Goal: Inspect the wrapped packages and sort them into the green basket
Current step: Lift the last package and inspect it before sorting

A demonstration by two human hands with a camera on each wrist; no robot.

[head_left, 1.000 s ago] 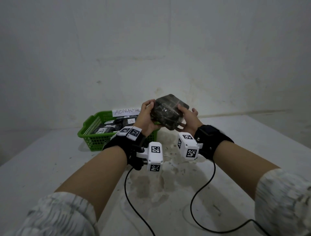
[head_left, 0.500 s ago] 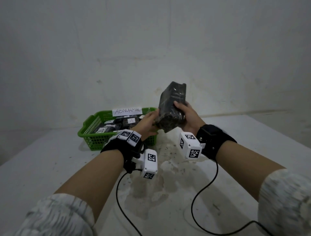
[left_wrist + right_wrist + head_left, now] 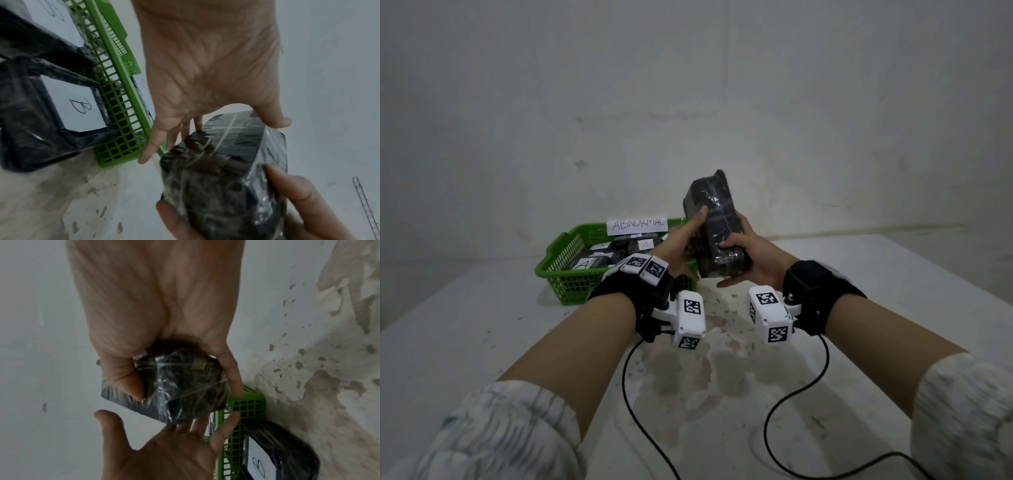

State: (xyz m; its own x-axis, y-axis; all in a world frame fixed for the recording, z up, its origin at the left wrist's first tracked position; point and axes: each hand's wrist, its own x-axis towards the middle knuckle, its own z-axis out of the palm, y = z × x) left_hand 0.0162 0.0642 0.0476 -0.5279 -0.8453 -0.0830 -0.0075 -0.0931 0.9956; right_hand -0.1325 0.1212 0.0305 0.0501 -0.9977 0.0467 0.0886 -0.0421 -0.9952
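Held in the air above the stained white surface (image 3: 722,394), just in front of the green plastic lattice basket (image 3: 571,270): dark rectangular package in glossy clear film (image 3: 717,233), stood on end. Right hand (image 3: 751,253) curled round its lower end, thumb across the near face, fingers beneath. Left hand (image 3: 681,243) spread and nearly flat, fingertips only touching the far side, thumb up against the edge. Likely slip risk: slick wrap, one real grip set low, tall load able to tip toward the basket. Farther back, black labelled packages (image 3: 599,262) in the basket, a paper sign reading ABNORMAL (image 3: 637,224) on its rear rim.
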